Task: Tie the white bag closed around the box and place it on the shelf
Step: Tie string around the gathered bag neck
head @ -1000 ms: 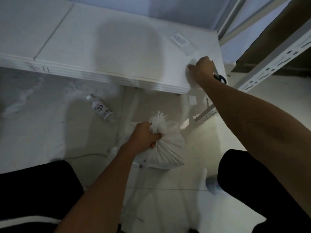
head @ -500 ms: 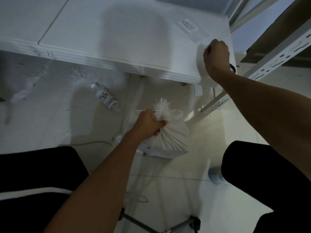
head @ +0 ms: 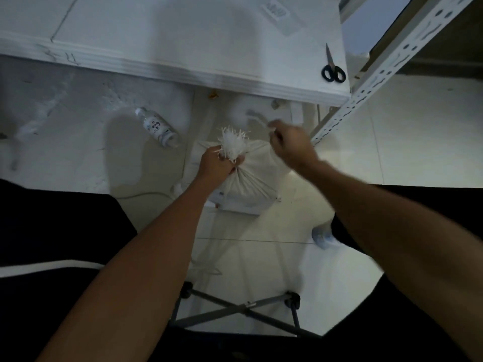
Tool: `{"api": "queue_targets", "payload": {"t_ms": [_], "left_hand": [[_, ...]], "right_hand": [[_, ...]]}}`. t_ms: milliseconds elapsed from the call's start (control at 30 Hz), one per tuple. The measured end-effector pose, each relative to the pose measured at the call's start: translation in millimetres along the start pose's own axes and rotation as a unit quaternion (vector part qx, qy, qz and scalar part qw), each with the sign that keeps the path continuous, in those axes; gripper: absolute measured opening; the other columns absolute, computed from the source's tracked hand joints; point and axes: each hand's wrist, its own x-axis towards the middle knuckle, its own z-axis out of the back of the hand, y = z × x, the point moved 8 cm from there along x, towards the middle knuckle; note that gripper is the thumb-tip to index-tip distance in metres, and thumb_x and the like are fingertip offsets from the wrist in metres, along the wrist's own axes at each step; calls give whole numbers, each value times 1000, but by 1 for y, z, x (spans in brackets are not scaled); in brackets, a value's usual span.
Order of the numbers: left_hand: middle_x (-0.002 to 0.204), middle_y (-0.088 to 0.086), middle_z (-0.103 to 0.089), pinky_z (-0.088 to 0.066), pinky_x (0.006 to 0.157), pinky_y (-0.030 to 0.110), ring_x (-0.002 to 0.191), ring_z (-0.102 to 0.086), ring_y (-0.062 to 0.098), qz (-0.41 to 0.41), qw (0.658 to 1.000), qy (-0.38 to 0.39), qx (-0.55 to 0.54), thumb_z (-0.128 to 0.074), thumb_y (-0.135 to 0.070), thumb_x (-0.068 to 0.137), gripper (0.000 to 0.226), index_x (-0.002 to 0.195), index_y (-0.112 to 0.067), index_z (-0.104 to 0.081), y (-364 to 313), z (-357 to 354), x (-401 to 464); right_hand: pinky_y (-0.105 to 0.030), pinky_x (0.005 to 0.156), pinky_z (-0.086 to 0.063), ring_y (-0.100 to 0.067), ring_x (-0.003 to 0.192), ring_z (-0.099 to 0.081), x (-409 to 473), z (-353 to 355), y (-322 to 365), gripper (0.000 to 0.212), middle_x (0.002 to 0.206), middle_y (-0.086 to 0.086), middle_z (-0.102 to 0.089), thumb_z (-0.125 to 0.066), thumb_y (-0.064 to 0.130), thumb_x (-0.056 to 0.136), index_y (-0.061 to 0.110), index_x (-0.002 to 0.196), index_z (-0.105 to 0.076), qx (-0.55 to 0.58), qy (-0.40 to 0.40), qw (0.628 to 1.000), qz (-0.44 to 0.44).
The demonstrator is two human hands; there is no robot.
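Squeezing the neck of the white bag (head: 248, 178), the left hand (head: 218, 167) has a tight grip just under the frayed top (head: 233, 143), so the bag stays shut around the box inside. The right hand (head: 292, 145) hangs just right of the neck, blurry, fingers curled on something thin and pale; I cannot tell what it is. The bag sits on the floor (head: 78, 158), near the legs. Farther off, scissors (head: 332, 67) lie on the white surface (head: 183, 48), beside the shelf post (head: 366, 92). A bottle (head: 156, 126) lies left.
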Motion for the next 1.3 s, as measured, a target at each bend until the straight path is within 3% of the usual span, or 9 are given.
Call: {"api": "queue_targets", "payload": {"t_ms": [167, 267, 433, 533, 667, 800, 900, 1100, 1300], "left_hand": [[98, 5, -75, -57, 81, 27, 87, -70, 15, -14, 997, -71, -37, -89, -14, 65, 38, 97, -6, -71, 12, 7, -12], [94, 1, -73, -57, 73, 22, 80, -70, 6, 0, 993, -83, -82, -86, -3, 67, 37, 99, -6, -68, 13, 8, -13], [88, 15, -69, -58, 68, 30, 73, -64, 12, -13, 994, -99, -53, -80, 6, 71, 32, 96, 10, -61, 13, 9, -7], [82, 7, -52, -47, 66, 30, 66, -49, 3, -50, 988, -135, -58, -63, 5, 79, 28, 90, -9, -42, -2, 9, -9], [95, -1, -45, -38, 71, 21, 76, -43, 9, -120, 972, -174, 102, -57, -14, 78, 15, 88, -18, -47, -24, 13, -11], [121, 8, -54, -31, 91, 5, 106, -43, 11, -234, 933, -114, 249, -66, -19, 78, 34, 111, -17, -62, -31, 5, -4], [106, 10, -68, -49, 82, 33, 97, -59, 27, -336, 877, -44, 341, -62, -23, 82, 25, 101, -10, -72, -44, -12, -8], [75, 11, -68, -52, 63, 44, 71, -62, 24, -207, 946, -48, 246, -65, -4, 80, 10, 71, -8, -66, -24, 2, 11], [74, 13, -68, -51, 66, 46, 69, -62, 25, -219, 917, 6, 333, -63, -18, 83, 15, 72, -8, -67, -41, -3, 16]], "right_hand": [[-34, 68, -52, -16, 69, -64, -48, -51, 9, 10, 77, -4, -70, -61, 16, 91, 9, 87, -67, 187, -92, 966, -154], [-12, 63, -47, 3, 65, -58, -54, -54, 13, 11, 73, 9, -63, -63, 16, 92, 8, 85, -66, 250, -122, 944, -177], [-10, 63, -42, -9, 70, -60, -55, -67, 18, 13, 84, 2, -69, -55, 10, 94, 12, 98, -67, 253, -84, 953, -146], [-10, 64, -42, -9, 72, -61, -55, -73, 20, 17, 87, 1, -72, -55, 10, 93, 13, 99, -71, 251, -70, 955, -139], [-21, 67, -46, -12, 75, -62, -56, -68, 21, 8, 86, -4, -74, -66, 11, 88, 10, 88, -74, 235, -81, 960, -128], [-29, 68, -47, -17, 72, -63, -57, -69, 20, 7, 82, -8, -74, -71, 11, 85, 5, 82, -74, 221, -84, 964, -121], [-25, 68, -44, -15, 75, -61, -55, -72, 18, 8, 87, -9, -74, -70, 14, 88, 7, 86, -74, 220, -76, 965, -116], [-28, 75, -49, -21, 87, -66, -51, -79, 22, 18, 98, -10, -74, -62, 17, 94, 6, 101, -73, 225, -35, 968, -103], [-18, 66, -35, -14, 75, -58, -47, -80, 27, 23, 91, -8, -74, -61, 27, 96, 8, 98, -74, 226, -1, 970, -84]]}}
